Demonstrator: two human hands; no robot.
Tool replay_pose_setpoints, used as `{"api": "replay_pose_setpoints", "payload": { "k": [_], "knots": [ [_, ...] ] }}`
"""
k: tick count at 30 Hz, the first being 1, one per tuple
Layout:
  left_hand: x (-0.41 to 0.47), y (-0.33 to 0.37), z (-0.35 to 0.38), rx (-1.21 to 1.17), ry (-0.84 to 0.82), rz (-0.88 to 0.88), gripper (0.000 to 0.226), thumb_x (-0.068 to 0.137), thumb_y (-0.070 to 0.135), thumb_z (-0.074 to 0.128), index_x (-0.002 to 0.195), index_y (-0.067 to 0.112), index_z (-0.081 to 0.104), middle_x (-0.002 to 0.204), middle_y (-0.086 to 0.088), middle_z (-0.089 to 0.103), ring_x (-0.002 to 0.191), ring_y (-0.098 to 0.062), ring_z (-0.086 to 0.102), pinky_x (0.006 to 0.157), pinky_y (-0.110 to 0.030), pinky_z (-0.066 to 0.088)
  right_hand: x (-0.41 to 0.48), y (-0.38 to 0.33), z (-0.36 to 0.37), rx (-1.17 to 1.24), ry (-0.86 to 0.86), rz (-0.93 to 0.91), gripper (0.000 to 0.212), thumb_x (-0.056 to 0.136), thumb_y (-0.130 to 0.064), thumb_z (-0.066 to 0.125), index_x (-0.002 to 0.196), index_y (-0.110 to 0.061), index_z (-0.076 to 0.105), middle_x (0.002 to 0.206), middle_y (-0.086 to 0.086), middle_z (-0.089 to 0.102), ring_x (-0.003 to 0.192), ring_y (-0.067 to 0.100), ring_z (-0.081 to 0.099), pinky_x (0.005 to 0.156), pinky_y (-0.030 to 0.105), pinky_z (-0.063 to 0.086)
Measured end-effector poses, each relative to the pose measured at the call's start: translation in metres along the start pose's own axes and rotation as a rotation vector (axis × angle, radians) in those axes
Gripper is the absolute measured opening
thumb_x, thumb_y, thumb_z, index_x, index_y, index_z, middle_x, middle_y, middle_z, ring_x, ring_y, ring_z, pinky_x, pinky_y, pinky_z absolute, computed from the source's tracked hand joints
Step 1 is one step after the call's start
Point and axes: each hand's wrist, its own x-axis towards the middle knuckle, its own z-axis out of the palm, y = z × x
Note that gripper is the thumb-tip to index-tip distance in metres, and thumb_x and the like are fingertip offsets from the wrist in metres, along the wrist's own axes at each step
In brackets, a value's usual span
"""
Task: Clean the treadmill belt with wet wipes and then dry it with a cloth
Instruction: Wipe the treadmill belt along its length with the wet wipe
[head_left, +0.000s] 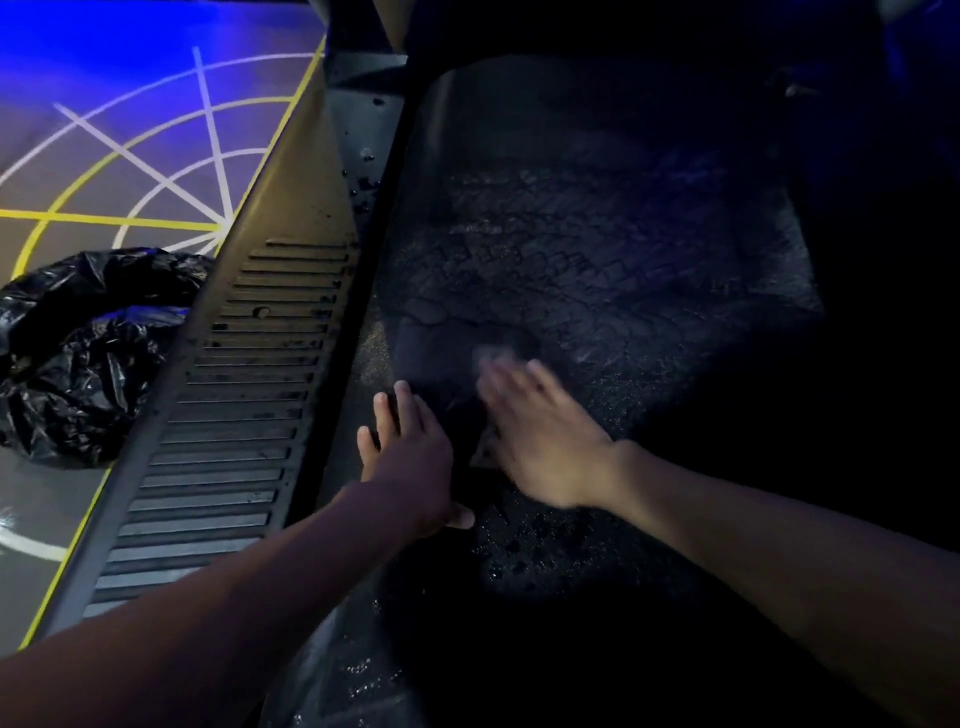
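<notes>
We count one black bag (88, 353) on line-painted floor (130, 156) | one ribbed side rail (234, 415) | our left hand (410, 457) lies flat, fingers straight, on the wet treadmill belt (597, 234) | our blurred right hand (540, 441), fingers spread, presses one pale wipe (487, 453) there | dim room

Head camera looks down closely onto belt (597, 249).

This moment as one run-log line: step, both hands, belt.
step: wiping treadmill belt | left hand: flat on belt beside side rail | right hand: motion-blurred, pressing pale wipe or cloth | belt: glistening specks | black bag: on floor
</notes>
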Motion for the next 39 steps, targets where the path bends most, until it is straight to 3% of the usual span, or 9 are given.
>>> {"api": "replay_pose_setpoints", "payload": {
  "k": [2,5,11,15,19,23,29,33,39],
  "knots": [
    [0.001,0.006,-0.002,0.018,-0.012,0.008,0.138,0.070,0.042,0.084,0.150,0.014,-0.026,0.149,-0.029,-0.035,0.140,-0.049,-0.025,0.115,-0.064,0.005,-0.010,0.002,-0.001,-0.027,-0.024,-0.134,0.067,0.104,-0.045,0.009,0.155,-0.006,-0.006,0.162,0.010,-0.017,0.149,0.023,-0.022,0.122,0.047,-0.008],
    [0.002,0.012,-0.005,0.058,-0.052,0.003,0.136,0.073,0.037,0.082,0.146,0.029,-0.032,0.145,-0.034,-0.038,0.137,-0.053,-0.026,0.112,-0.068,0.006,-0.007,0.026,-0.009,-0.001,0.013,0.141,0.074,0.095,-0.048,-0.008,0.156,-0.005,-0.007,0.164,0.013,-0.015,0.150,0.024,-0.020,0.123,0.047,-0.007],
    [0.003,0.019,-0.007,0.076,-0.070,-0.021,0.138,0.073,0.034,0.083,0.146,0.026,-0.033,0.143,-0.037,-0.037,0.137,-0.056,-0.025,0.111,-0.070,0.008,-0.025,0.002,-0.001,-0.017,0.018,-0.078,0.070,0.105,-0.048,0.014,0.155,-0.002,-0.001,0.163,0.017,-0.013,0.150,0.027,-0.021,0.122,0.046,-0.010],
    [0.002,0.017,-0.007,0.078,-0.059,-0.008,0.137,0.073,0.034,0.083,0.146,0.026,-0.033,0.144,-0.036,-0.036,0.138,-0.053,-0.027,0.112,-0.069,0.007,-0.020,0.015,-0.004,0.004,-0.021,0.152,0.071,0.105,-0.048,0.009,0.154,-0.001,-0.010,0.160,0.019,-0.023,0.147,0.028,-0.029,0.121,0.047,-0.013],
    [0.000,0.015,-0.007,0.080,-0.053,0.020,0.137,0.073,0.036,0.083,0.147,0.025,-0.032,0.144,-0.034,-0.038,0.138,-0.047,-0.031,0.111,-0.070,0.007,-0.034,0.007,0.004,-0.023,-0.003,-0.109,0.072,0.104,-0.050,0.011,0.155,-0.001,-0.001,0.163,0.017,-0.013,0.149,0.028,-0.023,0.122,0.046,-0.009],
    [0.001,0.014,-0.008,0.116,-0.052,0.079,0.136,0.073,0.035,0.083,0.147,0.018,-0.030,0.149,-0.014,-0.043,0.140,-0.045,-0.030,0.109,-0.072,0.007,-0.028,0.033,-0.001,0.025,0.015,0.233,0.073,0.097,-0.047,-0.008,0.155,-0.002,-0.009,0.161,0.017,-0.019,0.149,0.029,-0.023,0.123,0.047,-0.008],
    [0.007,0.013,-0.009,0.189,-0.015,0.167,0.141,0.068,0.041,0.085,0.148,0.004,-0.025,0.151,-0.025,-0.034,0.144,-0.035,-0.026,0.120,-0.039,0.001,-0.042,0.023,0.009,0.052,0.013,-0.064,0.070,0.102,-0.050,0.006,0.154,-0.004,-0.002,0.163,0.013,-0.012,0.150,0.024,-0.020,0.123,0.046,-0.007],
    [0.010,0.017,-0.014,0.162,-0.081,0.167,0.147,0.064,0.045,0.087,0.146,0.007,-0.030,0.147,-0.029,-0.038,0.141,-0.040,-0.028,0.122,-0.043,0.003,-0.035,0.039,0.006,0.100,0.064,0.236,0.072,0.097,-0.048,-0.006,0.154,-0.003,-0.007,0.162,0.016,-0.015,0.150,0.028,-0.019,0.123,0.048,-0.003],
    [0.011,0.039,-0.011,0.133,-0.095,0.089,0.148,0.063,0.064,0.079,0.146,0.013,-0.033,0.142,-0.037,-0.038,0.137,-0.049,-0.030,0.119,-0.054,-0.003,-0.055,0.053,0.014,0.008,0.066,0.006,0.068,0.104,-0.050,0.018,0.156,-0.007,0.008,0.165,0.011,0.000,0.153,0.022,-0.009,0.122,0.044,-0.002]
  ]
}}
